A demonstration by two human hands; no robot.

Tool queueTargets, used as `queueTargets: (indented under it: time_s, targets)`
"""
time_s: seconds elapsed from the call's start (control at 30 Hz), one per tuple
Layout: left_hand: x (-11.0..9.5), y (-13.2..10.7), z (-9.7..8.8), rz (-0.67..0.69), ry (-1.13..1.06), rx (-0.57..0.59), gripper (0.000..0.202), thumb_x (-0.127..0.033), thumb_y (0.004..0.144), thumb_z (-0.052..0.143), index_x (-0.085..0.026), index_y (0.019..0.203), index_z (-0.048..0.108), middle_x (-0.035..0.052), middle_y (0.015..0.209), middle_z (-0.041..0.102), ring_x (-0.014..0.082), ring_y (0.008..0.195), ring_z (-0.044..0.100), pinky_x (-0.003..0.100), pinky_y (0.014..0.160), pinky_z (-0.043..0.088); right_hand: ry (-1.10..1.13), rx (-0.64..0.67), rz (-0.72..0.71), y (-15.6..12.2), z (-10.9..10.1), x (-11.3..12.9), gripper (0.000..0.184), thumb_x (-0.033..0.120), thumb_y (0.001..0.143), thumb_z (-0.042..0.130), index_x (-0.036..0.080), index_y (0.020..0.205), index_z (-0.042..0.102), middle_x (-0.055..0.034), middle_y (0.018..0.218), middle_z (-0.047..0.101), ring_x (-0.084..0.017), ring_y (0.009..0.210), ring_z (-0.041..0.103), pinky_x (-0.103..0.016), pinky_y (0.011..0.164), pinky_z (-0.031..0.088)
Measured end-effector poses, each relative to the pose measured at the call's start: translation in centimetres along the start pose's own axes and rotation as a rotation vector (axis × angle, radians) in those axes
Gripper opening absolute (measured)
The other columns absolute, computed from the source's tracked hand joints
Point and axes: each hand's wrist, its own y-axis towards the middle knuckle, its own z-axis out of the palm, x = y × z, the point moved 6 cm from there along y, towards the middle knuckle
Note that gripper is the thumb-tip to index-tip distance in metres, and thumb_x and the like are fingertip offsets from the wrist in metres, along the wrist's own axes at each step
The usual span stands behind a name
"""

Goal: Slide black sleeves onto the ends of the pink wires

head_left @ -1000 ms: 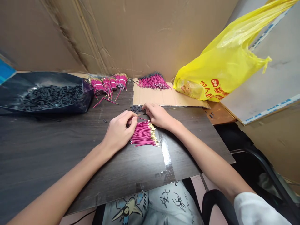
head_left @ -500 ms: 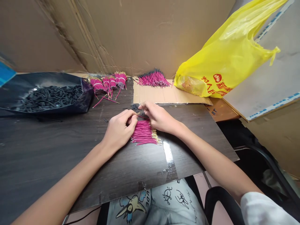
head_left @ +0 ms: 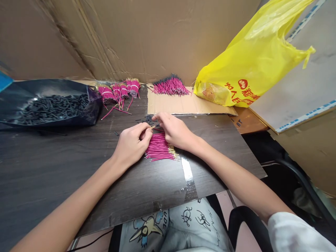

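A loose pile of short pink wires [head_left: 159, 148] with gold-coloured tips lies on the dark wooden table [head_left: 52, 168]. My left hand [head_left: 131, 143] rests at the pile's left end, its fingers pinched on one pink wire whose gold tip pokes out toward my right hand. My right hand [head_left: 174, 131] sits at the pile's far right, fingers pinched together right at that tip; what they hold is too small to see. A few small black sleeves [head_left: 149, 120] lie just beyond both hands.
A dark bag of black sleeves [head_left: 52, 106] lies at the far left. Banded pink wire bundles [head_left: 119, 91] and a pile of sleeved wires [head_left: 170, 86] on a cardboard sheet [head_left: 189, 105] sit at the back. A yellow plastic bag [head_left: 257, 59] stands right. Cardboard walls the back.
My right hand has drawn in from the black sleeves toward my left hand's fingertips. The left hand has barely moved.
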Motion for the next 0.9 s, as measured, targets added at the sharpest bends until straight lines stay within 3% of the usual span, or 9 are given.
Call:
queueTargets:
  time_s: [0.37,0.7,0.9]
  targets:
    - [0.08,0.03,-0.13,-0.020,0.011,0.001,0.029,-0.033,0.096,0.044,-0.019,0.082,0.065,0.0021,0.080,0.069,0.0151,0.070,0.055,0.028,0.072,0.038,-0.027,0.029,0.000,-0.09,-0.30,0.35,0.053,0.002,0.085,0.039,0.014,0.135,0.051,-0.0123,0.128,0.061,-0.018,0.109,0.056,-0.034,0.094,0.049]
    - [-0.07,-0.01,-0.15,0.012,0.034,-0.010,0.026,-0.030,0.094,0.046,-0.018,0.078,0.063,0.0006,0.073,0.063,0.0136,0.066,0.051,0.028,0.069,0.036,-0.047,0.059,-0.006,-0.21,-0.13,0.54,0.052,0.004,0.084,0.044,0.014,0.135,0.050,-0.0124,0.131,0.060,-0.018,0.109,0.056,-0.033,0.092,0.049]
    - [-0.39,-0.03,-0.13,0.030,0.034,-0.005,0.023,-0.030,0.090,0.049,-0.019,0.074,0.062,0.0003,0.070,0.058,0.0134,0.064,0.048,0.029,0.067,0.035,0.000,0.059,-0.030,-0.27,-0.10,0.78,0.044,0.006,0.091,0.042,0.015,0.133,0.050,-0.0120,0.134,0.062,-0.017,0.113,0.059,-0.031,0.093,0.049]
